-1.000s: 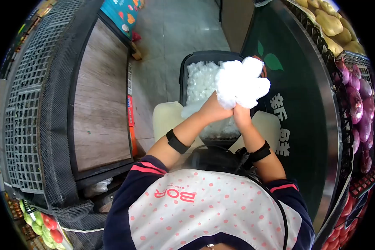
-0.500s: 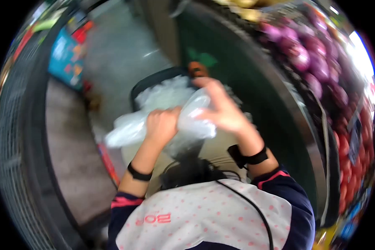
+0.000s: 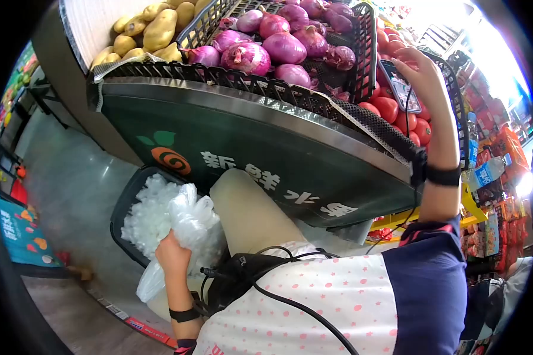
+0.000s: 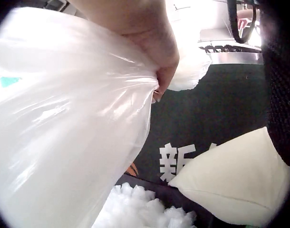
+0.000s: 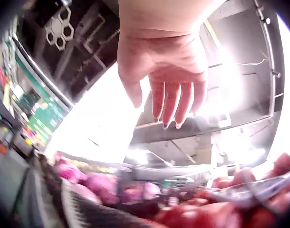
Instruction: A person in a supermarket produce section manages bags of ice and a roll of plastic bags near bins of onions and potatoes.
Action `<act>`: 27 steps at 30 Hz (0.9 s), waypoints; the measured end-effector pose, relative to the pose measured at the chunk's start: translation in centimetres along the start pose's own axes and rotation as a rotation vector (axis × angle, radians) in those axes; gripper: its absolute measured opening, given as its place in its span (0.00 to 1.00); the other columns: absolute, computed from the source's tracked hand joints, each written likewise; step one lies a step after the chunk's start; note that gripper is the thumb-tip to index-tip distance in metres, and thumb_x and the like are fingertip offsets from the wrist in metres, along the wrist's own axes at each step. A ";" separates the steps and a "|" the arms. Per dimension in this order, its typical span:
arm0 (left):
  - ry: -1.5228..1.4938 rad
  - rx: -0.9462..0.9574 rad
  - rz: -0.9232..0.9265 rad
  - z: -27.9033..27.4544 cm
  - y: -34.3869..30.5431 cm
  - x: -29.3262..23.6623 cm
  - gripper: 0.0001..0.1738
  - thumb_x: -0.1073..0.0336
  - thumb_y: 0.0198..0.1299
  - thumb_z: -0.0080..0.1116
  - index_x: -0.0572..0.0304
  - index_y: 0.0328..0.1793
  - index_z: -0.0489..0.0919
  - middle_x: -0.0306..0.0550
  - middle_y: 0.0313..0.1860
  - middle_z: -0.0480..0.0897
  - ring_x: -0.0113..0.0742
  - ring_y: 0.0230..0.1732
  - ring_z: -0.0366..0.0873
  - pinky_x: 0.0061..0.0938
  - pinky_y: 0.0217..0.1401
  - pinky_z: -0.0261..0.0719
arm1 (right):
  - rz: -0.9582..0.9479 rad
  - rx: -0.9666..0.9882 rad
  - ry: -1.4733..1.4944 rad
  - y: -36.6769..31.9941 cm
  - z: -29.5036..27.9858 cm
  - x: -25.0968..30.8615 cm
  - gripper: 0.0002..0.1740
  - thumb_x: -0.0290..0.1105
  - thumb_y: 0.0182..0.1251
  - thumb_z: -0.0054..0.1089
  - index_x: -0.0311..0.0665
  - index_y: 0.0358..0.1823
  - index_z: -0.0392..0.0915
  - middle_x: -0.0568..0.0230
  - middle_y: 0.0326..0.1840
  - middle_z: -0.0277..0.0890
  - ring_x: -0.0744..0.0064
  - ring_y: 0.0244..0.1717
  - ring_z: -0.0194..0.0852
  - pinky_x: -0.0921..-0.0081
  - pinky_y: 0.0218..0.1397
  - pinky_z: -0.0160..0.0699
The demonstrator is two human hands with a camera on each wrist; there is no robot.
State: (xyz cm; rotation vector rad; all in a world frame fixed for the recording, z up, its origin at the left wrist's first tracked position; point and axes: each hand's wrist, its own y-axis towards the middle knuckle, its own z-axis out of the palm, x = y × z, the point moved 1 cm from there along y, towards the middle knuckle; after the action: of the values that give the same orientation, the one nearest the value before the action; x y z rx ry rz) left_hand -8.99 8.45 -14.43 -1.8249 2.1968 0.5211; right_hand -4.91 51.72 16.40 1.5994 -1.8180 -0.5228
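Note:
My left hand grips a gathered white translucent plastic bag in its fist, over a dark bin. Part of the bag bunches above the fist and part hangs below. In the left wrist view the bag spreads wide from the curled fingers. My right hand is stretched out over red tomatoes, its fingertips close to a phone that lies on them with a cable over it. The right wrist view shows that hand with fingers extended downward and nothing in them.
White, crumpled translucent pieces fill the bin. Red onions and potatoes lie in black crates on the green-fronted stand. Water bottles stand at the right. My knee is beside the bin.
My view has swung right, toward the produce stand. The two hands, together at the white bag earlier, have parted: the left keeps the bag, the right has let go and reached over the tomatoes.

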 end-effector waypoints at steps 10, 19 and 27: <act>-0.126 0.002 -0.016 0.3 -0.6 -0.1 0.14 0.64 0.38 0.57 0.57 0.35 0.78 0.58 0.24 0.78 0.59 0.29 0.75 0.44 0.32 0.71 | 0.264 0.752 -0.595 5.4 3.0 -11.3 0.21 0.44 0.49 0.59 0.35 0.39 0.78 0.55 0.38 0.76 0.62 0.39 0.74 0.74 0.42 0.68; -0.116 0.000 0.011 1.3 -0.8 0.9 0.16 0.61 0.38 0.58 0.57 0.37 0.78 0.57 0.24 0.78 0.58 0.29 0.75 0.43 0.31 0.71 | 0.066 0.487 -0.018 2.8 1.1 -12.3 0.07 0.32 0.48 0.56 0.37 0.28 0.79 0.63 0.32 0.73 0.73 0.35 0.71 0.82 0.41 0.64; -0.123 0.024 -0.004 1.1 -0.9 0.6 0.17 0.61 0.39 0.59 0.56 0.39 0.78 0.56 0.24 0.78 0.57 0.30 0.76 0.43 0.30 0.71 | 0.066 0.452 -0.038 2.9 1.6 -12.4 0.05 0.28 0.47 0.55 0.37 0.26 0.78 0.65 0.30 0.70 0.75 0.35 0.70 0.83 0.41 0.64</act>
State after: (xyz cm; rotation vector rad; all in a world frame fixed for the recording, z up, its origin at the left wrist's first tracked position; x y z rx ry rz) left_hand -8.31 8.25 -15.76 -1.7368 2.1091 0.5866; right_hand -7.60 64.10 14.61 1.8168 -2.1160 -0.1127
